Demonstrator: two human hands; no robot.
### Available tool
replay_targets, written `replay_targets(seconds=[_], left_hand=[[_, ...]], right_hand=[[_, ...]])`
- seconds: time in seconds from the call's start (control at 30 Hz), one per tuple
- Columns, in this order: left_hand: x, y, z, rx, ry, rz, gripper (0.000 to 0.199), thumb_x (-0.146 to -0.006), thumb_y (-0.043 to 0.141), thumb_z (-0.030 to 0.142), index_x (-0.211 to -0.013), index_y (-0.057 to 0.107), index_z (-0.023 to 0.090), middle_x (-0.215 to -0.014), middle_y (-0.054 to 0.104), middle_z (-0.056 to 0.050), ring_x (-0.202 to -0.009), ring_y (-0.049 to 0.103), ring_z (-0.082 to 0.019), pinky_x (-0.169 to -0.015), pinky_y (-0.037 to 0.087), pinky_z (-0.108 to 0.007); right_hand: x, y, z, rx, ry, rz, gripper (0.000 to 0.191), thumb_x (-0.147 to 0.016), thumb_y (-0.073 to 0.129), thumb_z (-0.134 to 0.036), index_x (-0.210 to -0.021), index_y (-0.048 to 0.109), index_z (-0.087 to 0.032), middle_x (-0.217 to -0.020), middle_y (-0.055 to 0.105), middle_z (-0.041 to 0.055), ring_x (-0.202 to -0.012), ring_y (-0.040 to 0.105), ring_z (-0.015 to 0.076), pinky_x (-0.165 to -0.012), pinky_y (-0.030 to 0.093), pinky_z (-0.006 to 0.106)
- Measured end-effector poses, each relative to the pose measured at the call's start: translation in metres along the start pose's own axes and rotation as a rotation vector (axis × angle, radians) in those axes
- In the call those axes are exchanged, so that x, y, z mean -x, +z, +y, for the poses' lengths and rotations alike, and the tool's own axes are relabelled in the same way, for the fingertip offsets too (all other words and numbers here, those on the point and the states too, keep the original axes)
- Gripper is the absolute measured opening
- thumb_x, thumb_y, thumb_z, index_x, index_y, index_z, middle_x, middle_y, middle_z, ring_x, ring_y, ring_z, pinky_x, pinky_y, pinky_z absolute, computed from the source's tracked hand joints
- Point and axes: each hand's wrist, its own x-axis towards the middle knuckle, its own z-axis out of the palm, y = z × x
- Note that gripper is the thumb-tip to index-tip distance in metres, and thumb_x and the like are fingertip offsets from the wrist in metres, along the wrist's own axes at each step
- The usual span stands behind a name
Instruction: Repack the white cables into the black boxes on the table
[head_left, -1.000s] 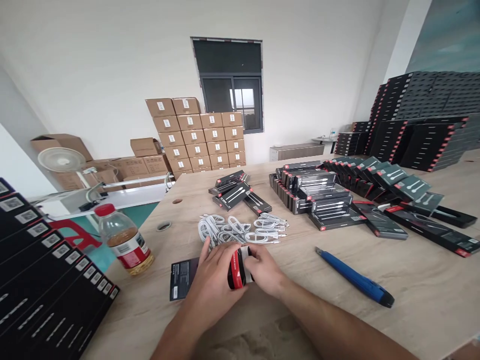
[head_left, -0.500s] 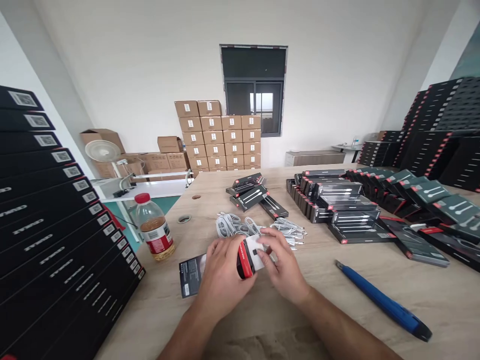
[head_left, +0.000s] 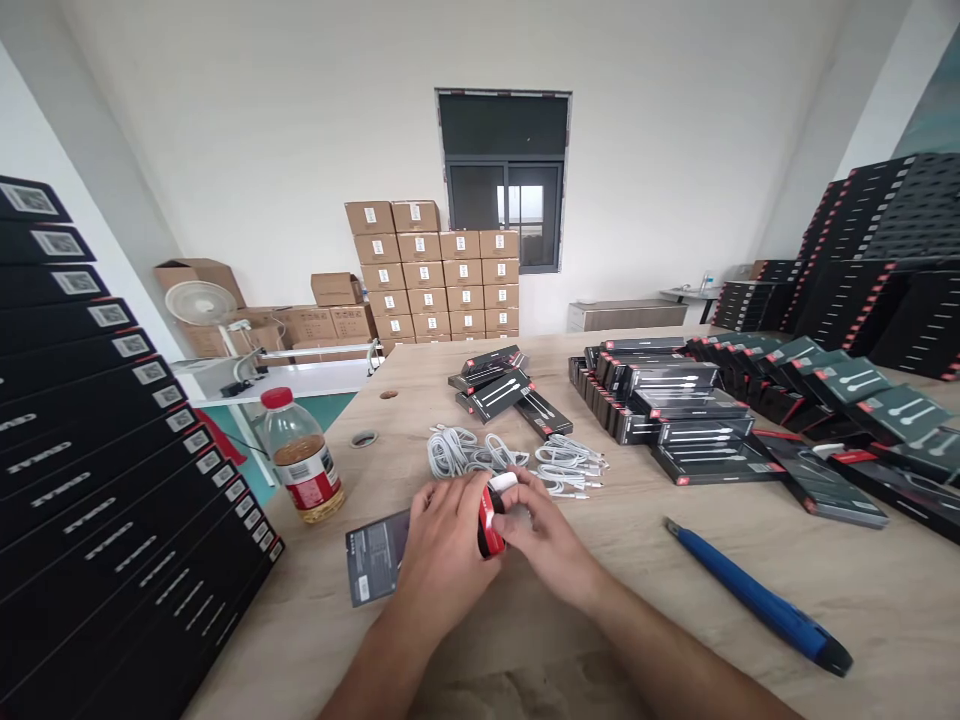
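My left hand (head_left: 448,540) is wrapped round a small black box with a red edge (head_left: 490,530), held above the wooden table. At the box's open end, the closed fingers of my right hand (head_left: 546,540) press on a white piece (head_left: 502,482), much of it hidden behind them. Left of my left hand, a dark printed package (head_left: 373,560) lies partly covered by that hand. Bundles of white cables (head_left: 454,452) rest just beyond both hands. Farther back is a loose pile of black cable boxes (head_left: 499,394).
A bottle with a red cap (head_left: 304,465) and tall stacks of black boxes (head_left: 112,480) stand to the left. On the right lie a blue cutter (head_left: 757,595) and rows of packaged boxes (head_left: 697,405). A tape ring (head_left: 364,439) lies near the left table edge.
The white piece sits deeper in the box and shows less. My right fingers have moved left against the box's end. The view has shifted slightly.
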Motion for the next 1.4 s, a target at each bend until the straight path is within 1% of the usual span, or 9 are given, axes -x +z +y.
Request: replay_targets(seconds=[0.2,0.37,0.47,0.63,0.87,1.13,1.27,1.33,1.4], left_hand=[[0.002,-0.008,-0.01,0.022,-0.079,-0.059,0.07,-0.076,0.067,0.025,-0.141,0.043,0.025,-0.131,0.063,-0.008,-0.119,0.056,-0.03,-0.1,0.038,-0.046],[0.006,-0.013,-0.025,-0.023,-0.124,-0.096,0.068,-0.075,0.07,0.026,-0.14,0.048,0.026,-0.13,0.064,-0.008,-0.119,0.057,-0.031,-0.102,0.038,-0.047],[0.007,-0.013,-0.026,-0.053,-0.137,-0.134,0.069,-0.073,0.071,0.024,-0.139,0.051,0.025,-0.129,0.065,-0.009,-0.118,0.058,-0.032,-0.101,0.039,-0.048],[0.009,-0.011,-0.018,-0.036,-0.104,-0.147,0.069,-0.07,0.072,0.023,-0.136,0.053,0.026,-0.127,0.066,-0.009,-0.116,0.059,-0.032,-0.101,0.04,-0.047],[0.009,-0.006,-0.021,-0.025,-0.115,-0.205,0.07,-0.068,0.071,0.023,-0.135,0.053,0.028,-0.128,0.066,-0.009,-0.118,0.059,-0.033,-0.101,0.04,-0.049],[0.01,-0.009,-0.026,-0.055,-0.187,-0.321,0.065,-0.07,0.069,0.028,-0.133,0.055,0.026,-0.126,0.067,-0.011,-0.117,0.061,-0.035,-0.098,0.044,-0.051],[0.009,-0.011,-0.025,-0.044,-0.198,-0.29,0.066,-0.069,0.07,0.029,-0.133,0.056,0.026,-0.125,0.068,-0.011,-0.115,0.062,-0.034,-0.098,0.045,-0.05],[0.009,-0.012,-0.026,-0.035,-0.21,-0.264,0.066,-0.069,0.071,0.029,-0.134,0.056,0.026,-0.124,0.068,-0.011,-0.113,0.063,-0.035,-0.096,0.046,-0.051],[0.009,-0.014,-0.026,-0.021,-0.227,-0.248,0.068,-0.07,0.071,0.029,-0.136,0.054,0.026,-0.126,0.067,-0.01,-0.114,0.062,-0.035,-0.096,0.046,-0.052]], right_hand=[[-0.018,-0.031,0.003,-0.201,0.013,0.224,0.028,-0.079,0.066,-0.047,-0.071,0.057,-0.022,-0.128,0.061,0.0085,-0.119,0.058,0.0284,-0.098,0.044,0.041],[-0.027,-0.05,0.009,-0.11,0.019,0.305,0.027,-0.076,0.068,-0.047,-0.083,0.063,-0.021,-0.127,0.062,0.0104,-0.12,0.055,0.0316,-0.102,0.042,0.048],[-0.023,-0.049,0.007,0.142,-0.138,0.3,0.027,-0.076,0.071,-0.04,-0.098,0.068,-0.024,-0.136,0.056,0.0109,-0.13,0.047,0.032,-0.109,0.036,0.052],[-0.014,-0.042,0.004,0.635,-0.423,0.129,0.016,-0.085,0.066,-0.028,-0.1,0.072,-0.027,-0.149,0.047,0.0097,-0.141,0.034,0.0336,-0.114,0.03,0.057],[-0.014,-0.042,0.003,0.627,-0.36,0.061,0.011,-0.089,0.066,-0.03,-0.081,0.073,-0.027,-0.146,0.053,0.0065,-0.142,0.032,0.034,-0.112,0.03,0.06],[-0.025,-0.064,0.006,0.384,-0.283,0.377,0.029,-0.088,0.062,-0.049,-0.078,0.073,-0.024,-0.13,0.063,0.012,-0.127,0.05,0.0324,-0.111,0.031,0.056],[-0.034,-0.08,0.02,0.387,-0.165,0.615,0.044,-0.081,0.062,-0.062,-0.095,0.075,-0.022,-0.132,0.059,0.017,-0.134,0.04,0.0381,-0.113,0.024,0.061],[-0.036,-0.081,0.024,0.344,-0.143,0.604,0.051,-0.08,0.062,-0.064,-0.104,0.073,-0.02,-0.135,0.057,0.0177,-0.134,0.041,0.0381,-0.111,0.029,0.06],[-0.035,-0.077,0.024,0.289,-0.135,0.508,0.051,-0.083,0.059,-0.063,-0.107,0.072,-0.019,-0.125,0.065,0.0167,-0.12,0.056,0.0346,-0.101,0.043,0.055]])
